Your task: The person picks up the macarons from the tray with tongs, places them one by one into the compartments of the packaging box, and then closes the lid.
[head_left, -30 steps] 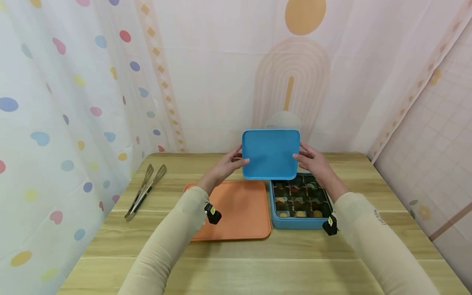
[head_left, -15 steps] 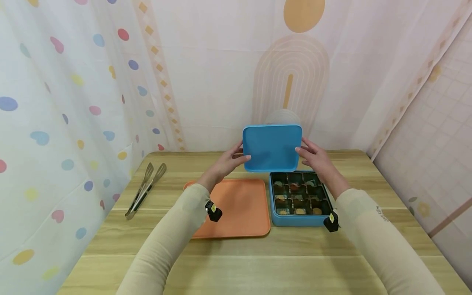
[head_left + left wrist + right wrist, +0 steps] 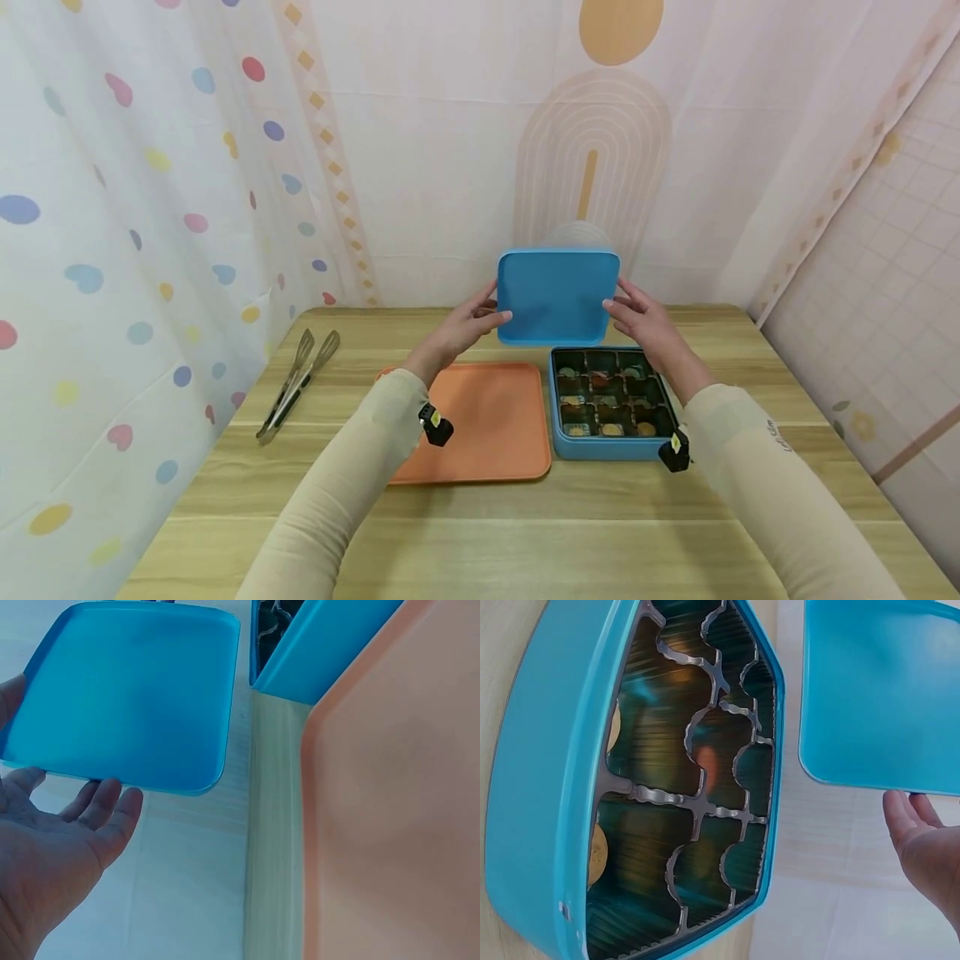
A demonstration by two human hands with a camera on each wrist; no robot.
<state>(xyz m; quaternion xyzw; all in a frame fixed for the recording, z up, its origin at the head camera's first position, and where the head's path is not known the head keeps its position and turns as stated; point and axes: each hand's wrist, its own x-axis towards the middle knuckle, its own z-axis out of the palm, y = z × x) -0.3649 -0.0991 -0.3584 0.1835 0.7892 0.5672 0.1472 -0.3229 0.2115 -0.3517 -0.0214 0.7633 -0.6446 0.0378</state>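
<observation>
Far left on the table (image 3: 525, 533) lie metal tongs (image 3: 296, 385). My left hand (image 3: 465, 327) grips the left edge of the blue lid (image 3: 557, 296), thumb in front, fingers behind. Below it sits the orange tray (image 3: 487, 421). My right hand (image 3: 643, 325) grips the lid's right edge, raised above the far side of the open blue box (image 3: 609, 403) with its compartments.

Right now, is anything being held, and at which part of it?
Yes. The flat blue plastic lid is held up between the left hand at its left edge and the right hand at its right edge.
</observation>
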